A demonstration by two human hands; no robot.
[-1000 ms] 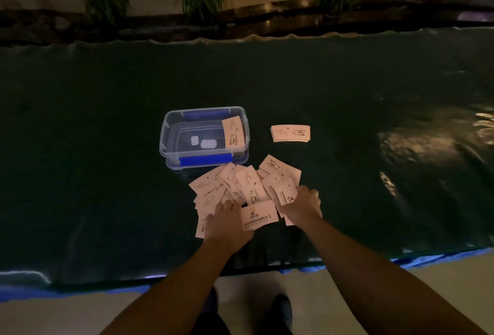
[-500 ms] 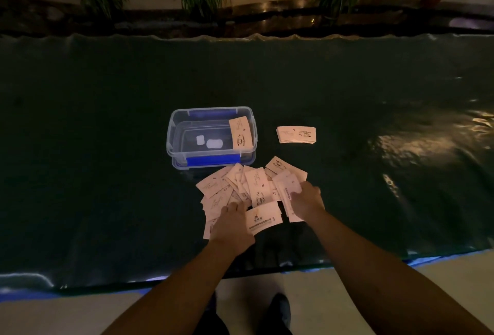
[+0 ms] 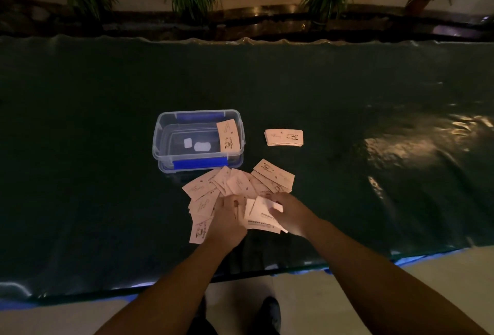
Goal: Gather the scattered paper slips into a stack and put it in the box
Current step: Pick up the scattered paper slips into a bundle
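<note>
Head view: both hands work at the near edge of the scattered paper slips (image 3: 235, 185), which fan away toward the box (image 3: 199, 141) just beyond. Left hand (image 3: 227, 221) presses curled on the pile; right hand (image 3: 290, 214) grips a few pale printed slips, long axes crosswise. A neat stack (image 3: 284, 137) lies right of the box, nearer the right hand.
</note>
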